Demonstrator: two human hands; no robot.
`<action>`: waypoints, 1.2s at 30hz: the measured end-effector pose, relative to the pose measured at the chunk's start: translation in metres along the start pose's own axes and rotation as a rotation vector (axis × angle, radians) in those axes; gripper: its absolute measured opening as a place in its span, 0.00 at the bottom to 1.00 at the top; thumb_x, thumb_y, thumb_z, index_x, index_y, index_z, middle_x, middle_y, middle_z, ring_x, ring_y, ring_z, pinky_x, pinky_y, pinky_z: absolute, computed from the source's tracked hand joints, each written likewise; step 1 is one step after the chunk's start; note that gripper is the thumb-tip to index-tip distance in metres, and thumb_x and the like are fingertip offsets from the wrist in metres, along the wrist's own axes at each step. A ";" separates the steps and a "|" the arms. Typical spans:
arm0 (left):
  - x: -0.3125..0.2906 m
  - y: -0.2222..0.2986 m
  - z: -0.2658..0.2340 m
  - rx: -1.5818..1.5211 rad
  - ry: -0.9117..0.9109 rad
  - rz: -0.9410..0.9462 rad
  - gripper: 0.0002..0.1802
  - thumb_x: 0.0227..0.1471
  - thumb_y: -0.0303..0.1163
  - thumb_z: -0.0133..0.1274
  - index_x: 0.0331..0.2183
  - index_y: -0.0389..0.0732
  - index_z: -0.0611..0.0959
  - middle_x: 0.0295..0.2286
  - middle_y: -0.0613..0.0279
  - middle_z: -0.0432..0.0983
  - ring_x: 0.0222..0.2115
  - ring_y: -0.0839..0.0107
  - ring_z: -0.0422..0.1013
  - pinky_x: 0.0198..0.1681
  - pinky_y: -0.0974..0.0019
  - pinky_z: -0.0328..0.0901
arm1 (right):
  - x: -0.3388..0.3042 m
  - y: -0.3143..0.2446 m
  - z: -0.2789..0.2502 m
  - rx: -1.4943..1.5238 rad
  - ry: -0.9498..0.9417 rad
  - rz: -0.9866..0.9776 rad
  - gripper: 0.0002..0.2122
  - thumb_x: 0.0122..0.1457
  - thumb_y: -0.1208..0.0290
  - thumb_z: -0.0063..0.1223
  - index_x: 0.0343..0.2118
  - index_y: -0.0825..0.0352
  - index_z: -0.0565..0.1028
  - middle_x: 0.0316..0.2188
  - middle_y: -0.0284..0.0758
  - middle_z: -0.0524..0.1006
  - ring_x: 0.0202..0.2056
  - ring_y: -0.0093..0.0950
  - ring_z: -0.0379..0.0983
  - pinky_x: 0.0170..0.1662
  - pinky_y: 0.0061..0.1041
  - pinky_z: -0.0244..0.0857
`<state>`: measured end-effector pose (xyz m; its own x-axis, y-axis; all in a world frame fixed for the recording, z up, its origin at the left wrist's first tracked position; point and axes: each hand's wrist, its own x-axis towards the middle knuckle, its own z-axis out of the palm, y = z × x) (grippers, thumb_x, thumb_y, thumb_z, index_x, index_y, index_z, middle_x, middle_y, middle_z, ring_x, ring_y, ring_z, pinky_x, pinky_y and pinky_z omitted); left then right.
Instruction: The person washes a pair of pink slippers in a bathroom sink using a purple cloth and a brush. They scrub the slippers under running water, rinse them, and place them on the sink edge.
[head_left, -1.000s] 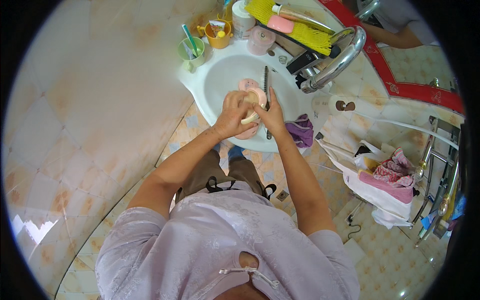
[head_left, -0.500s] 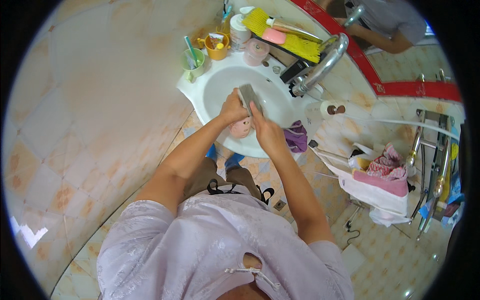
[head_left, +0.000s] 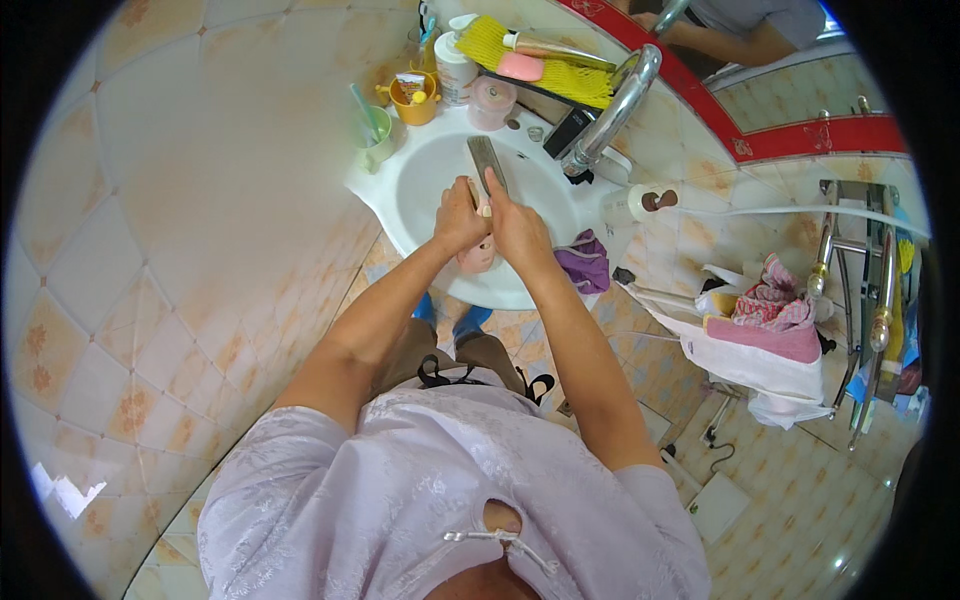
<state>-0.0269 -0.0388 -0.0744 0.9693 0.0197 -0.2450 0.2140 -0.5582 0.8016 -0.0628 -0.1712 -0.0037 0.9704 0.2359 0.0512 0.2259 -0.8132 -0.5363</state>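
Over the white sink (head_left: 415, 165), my left hand (head_left: 461, 217) is wrapped round a pink shoe with holes in it, like a clog (head_left: 477, 257). The rounded pink part shows below my hands, and the fingers hide much of the rest. My right hand (head_left: 519, 228) grips a grey, flat, oblong scrubbing brush (head_left: 485, 158), which points away from me toward the back of the basin. The two hands are side by side, almost touching. On the basin's right rim lies a crumpled purple cloth (head_left: 584, 264).
A green cup (head_left: 376, 155), a yellow cup (head_left: 412, 108), a white pump bottle (head_left: 456, 72) and a round pink jar (head_left: 490, 104) line the back left. The chrome faucet (head_left: 622, 105) rises at the back right. Cloths (head_left: 765, 325) hang on the right.
The brush has shifted a little and now shows more edge-on. My left hand has turned slightly on the pink clog. The whole view has moved a bit, so the sink sits further left.
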 end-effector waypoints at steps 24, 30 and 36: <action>-0.043 0.031 -0.026 0.288 0.172 0.643 0.43 0.33 0.36 0.65 0.52 0.39 0.65 0.49 0.51 0.63 0.52 0.52 0.59 0.58 0.44 0.49 | -0.009 0.004 -0.006 0.247 0.222 0.312 0.41 0.51 0.67 0.56 0.65 0.67 0.46 0.49 0.55 0.71 0.48 0.49 0.71 0.47 0.38 0.66; -0.067 0.035 -0.016 -1.262 -0.327 -0.784 0.34 0.50 0.60 0.54 0.47 0.42 0.70 0.40 0.56 0.73 0.37 0.62 0.73 0.42 0.56 0.70 | -0.009 0.003 0.017 0.204 0.352 0.193 0.38 0.53 0.72 0.54 0.65 0.67 0.47 0.54 0.55 0.65 0.47 0.50 0.70 0.47 0.38 0.65; 0.006 0.016 -0.003 -1.660 -0.219 -0.652 0.20 0.50 0.47 0.54 0.41 0.47 0.74 0.35 0.60 0.75 0.37 0.61 0.73 0.42 0.54 0.69 | -0.041 -0.024 0.026 0.291 0.340 -0.040 0.30 0.57 0.75 0.48 0.64 0.66 0.55 0.47 0.50 0.71 0.45 0.46 0.70 0.48 0.37 0.63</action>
<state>-0.0171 -0.0457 -0.0615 0.6854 -0.3019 -0.6627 0.5345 0.8266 0.1763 -0.1102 -0.1469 -0.0148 0.9452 0.0366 0.3245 0.2779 -0.6120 -0.7404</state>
